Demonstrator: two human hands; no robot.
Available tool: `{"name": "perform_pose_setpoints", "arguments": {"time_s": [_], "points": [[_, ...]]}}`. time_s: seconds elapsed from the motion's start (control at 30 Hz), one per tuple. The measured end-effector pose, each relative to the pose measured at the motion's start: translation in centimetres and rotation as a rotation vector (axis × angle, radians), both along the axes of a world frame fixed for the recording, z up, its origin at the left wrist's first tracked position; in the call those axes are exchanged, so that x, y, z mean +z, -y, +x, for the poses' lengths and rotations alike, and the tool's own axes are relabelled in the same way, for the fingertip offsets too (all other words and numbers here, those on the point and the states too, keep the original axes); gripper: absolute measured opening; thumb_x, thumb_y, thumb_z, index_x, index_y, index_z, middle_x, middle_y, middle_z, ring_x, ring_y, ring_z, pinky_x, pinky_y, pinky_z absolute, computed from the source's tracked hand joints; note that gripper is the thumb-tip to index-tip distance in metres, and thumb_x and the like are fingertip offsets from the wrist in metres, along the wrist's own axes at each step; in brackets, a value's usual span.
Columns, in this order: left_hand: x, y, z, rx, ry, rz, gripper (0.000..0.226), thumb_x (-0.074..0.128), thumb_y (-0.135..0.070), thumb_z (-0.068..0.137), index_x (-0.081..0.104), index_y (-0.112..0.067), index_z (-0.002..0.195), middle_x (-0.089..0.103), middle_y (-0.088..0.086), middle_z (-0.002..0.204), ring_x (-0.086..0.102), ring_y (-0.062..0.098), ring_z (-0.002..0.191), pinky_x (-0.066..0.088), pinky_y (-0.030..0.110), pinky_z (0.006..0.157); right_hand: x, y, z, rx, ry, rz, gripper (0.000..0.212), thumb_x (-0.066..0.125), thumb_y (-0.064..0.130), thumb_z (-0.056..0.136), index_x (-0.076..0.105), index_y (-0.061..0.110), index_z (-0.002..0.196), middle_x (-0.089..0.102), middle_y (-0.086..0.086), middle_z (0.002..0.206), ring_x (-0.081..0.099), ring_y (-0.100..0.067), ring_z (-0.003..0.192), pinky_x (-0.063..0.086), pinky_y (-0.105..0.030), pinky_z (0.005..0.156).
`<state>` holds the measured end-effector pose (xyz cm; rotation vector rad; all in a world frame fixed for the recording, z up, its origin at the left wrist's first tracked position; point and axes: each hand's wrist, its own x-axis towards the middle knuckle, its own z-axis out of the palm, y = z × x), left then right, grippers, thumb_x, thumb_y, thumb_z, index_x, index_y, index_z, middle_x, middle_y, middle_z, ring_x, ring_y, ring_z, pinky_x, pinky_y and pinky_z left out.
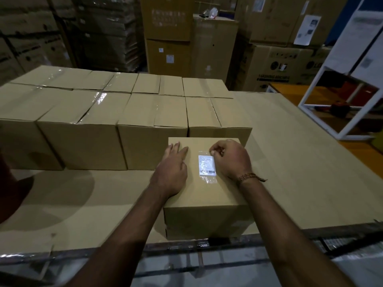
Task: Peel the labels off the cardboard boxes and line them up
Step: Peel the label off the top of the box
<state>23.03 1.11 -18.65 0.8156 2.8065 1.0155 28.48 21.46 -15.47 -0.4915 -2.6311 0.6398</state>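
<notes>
Box point(207, 195): I am pressing my flat left hand point(173, 172) on top; right hand point(230, 158) is pinching the label point(206, 165) corner.

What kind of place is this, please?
Most likely a warehouse or storeroom: tall stacks of appliance cartons stand behind, rows of sealed cardboard boxes cover the worktop, and one box bears a barcode label.

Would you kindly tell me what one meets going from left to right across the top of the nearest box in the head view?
Left hand resting flat on the cardboard box → white barcode label under clear tape → right hand pinching the label's upper right corner → beaded bracelet on that wrist.
</notes>
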Motion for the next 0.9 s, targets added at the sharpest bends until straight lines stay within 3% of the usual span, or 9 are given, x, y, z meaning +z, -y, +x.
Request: {"name": "perform_pose_setpoints", "arguments": {"time_s": [0.37, 0.7, 0.9], "points": [[-0.1, 0.0, 0.0, 0.012, -0.001, 0.009, 0.056, 0.038, -0.021, 0.108, 0.031, -0.031, 0.163, 0.013, -0.009, 0.174, 0.002, 0.013, 0.161, 0.026, 0.057, 0.126, -1.2, 0.4, -0.3, -0.022, -0.028, 0.074, 0.016, 0.064, 0.025, 0.101, 0.066, 0.033, 0.087, 0.055, 0.015, 0.091, 0.053, -0.01, 0.078, 0.036, -0.028, 0.065], [-0.1, 0.1, 0.1, 0.016, -0.009, 0.003, 0.055, 0.038, -0.023, 0.109, 0.031, -0.031, 0.163, 0.013, -0.009, 0.174, 0.004, 0.015, 0.161, 0.029, 0.059, 0.124, -1.5, 0.5, 0.0, -0.01, -0.085, 0.046, 0.014, 0.066, 0.028, 0.102, 0.064, 0.035, 0.089, 0.059, 0.015, 0.093, 0.058, -0.01, 0.08, 0.055, -0.034, 0.072], [-0.2, 0.1, 0.2, 0.021, -0.002, 0.009, 0.055, 0.038, -0.024, 0.11, 0.031, -0.032, 0.163, 0.013, -0.009, 0.174, 0.004, 0.015, 0.161, 0.029, 0.058, 0.124, -1.4, 0.4, 0.2, 0.008, -0.084, 0.024, 0.009, 0.065, 0.028, 0.102, 0.067, 0.032, 0.095, 0.062, 0.013, 0.097, 0.058, -0.011, 0.083, 0.057, -0.036, 0.075]]}}
